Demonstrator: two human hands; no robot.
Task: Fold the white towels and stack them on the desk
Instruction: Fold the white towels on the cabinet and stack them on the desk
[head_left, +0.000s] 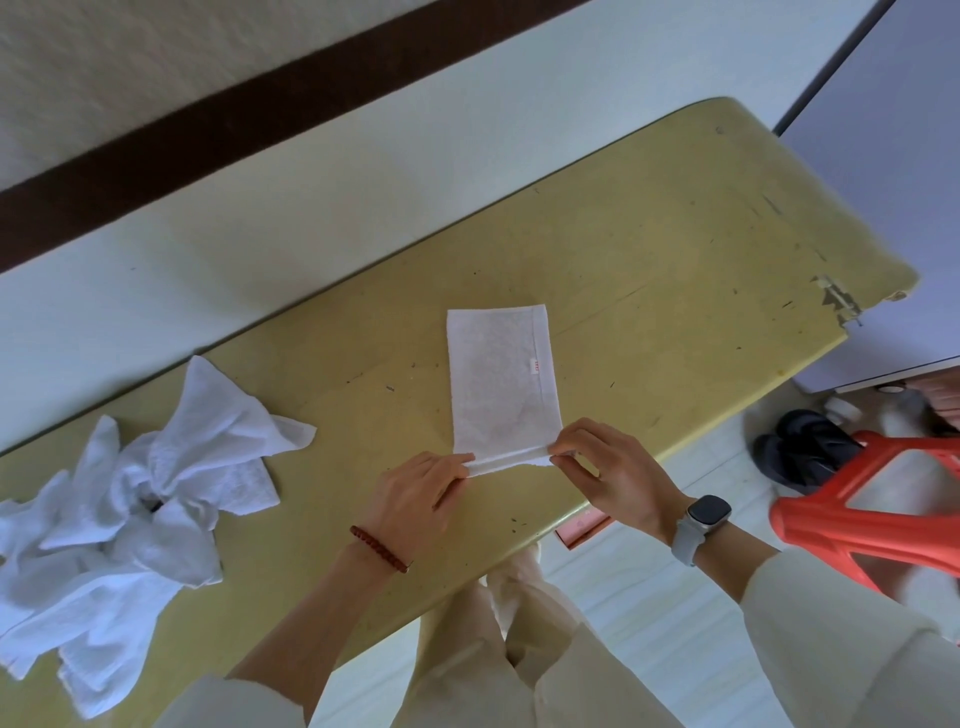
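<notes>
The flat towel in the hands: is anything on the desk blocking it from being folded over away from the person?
Nothing visible does. Both hands pinch the near edge of the towel, and the desk around it is bare. The crumpled pile lies well off to the left.

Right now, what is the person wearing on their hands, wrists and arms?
The left hand is bare, with a dark red bead bracelet on its wrist. The right hand is bare too, with a grey smartwatch on a light grey strap. Both arms have loose cream sleeves pushed back from the wrists.
</notes>
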